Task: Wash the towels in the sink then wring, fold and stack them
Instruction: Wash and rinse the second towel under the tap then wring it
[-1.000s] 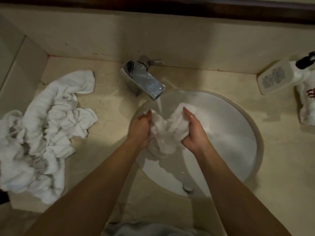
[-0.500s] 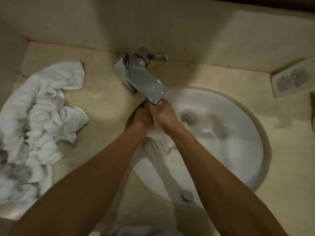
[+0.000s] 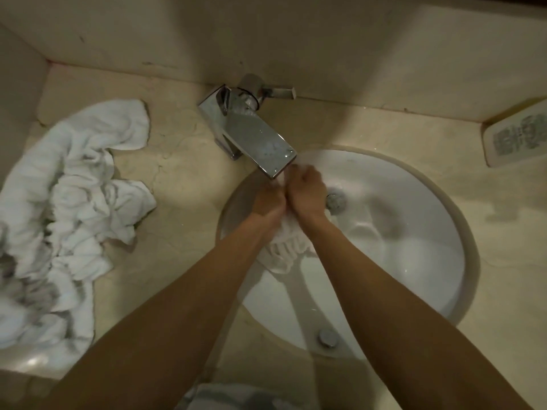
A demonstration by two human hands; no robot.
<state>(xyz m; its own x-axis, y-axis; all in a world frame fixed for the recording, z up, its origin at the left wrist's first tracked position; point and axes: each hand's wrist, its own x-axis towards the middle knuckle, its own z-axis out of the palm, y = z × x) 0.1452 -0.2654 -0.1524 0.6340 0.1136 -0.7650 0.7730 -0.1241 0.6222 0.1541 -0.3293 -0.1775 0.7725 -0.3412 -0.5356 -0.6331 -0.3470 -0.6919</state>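
Observation:
A small white towel is bunched between my two hands over the left part of the white round sink. My left hand and my right hand press together and grip the towel's upper end right under the chrome faucet spout. The towel's lower part hangs crumpled below my wrists. A heap of white towels lies on the counter to the left of the sink.
The drain sits just right of my right hand, and an overflow fitting is at the basin's near side. A white bottle lies on the beige counter at the far right. A wall runs behind the faucet.
My hands, spread apart on the towel a second ago, have come together and moved up under the faucet spout, squeezing the towel into a tight bunch.

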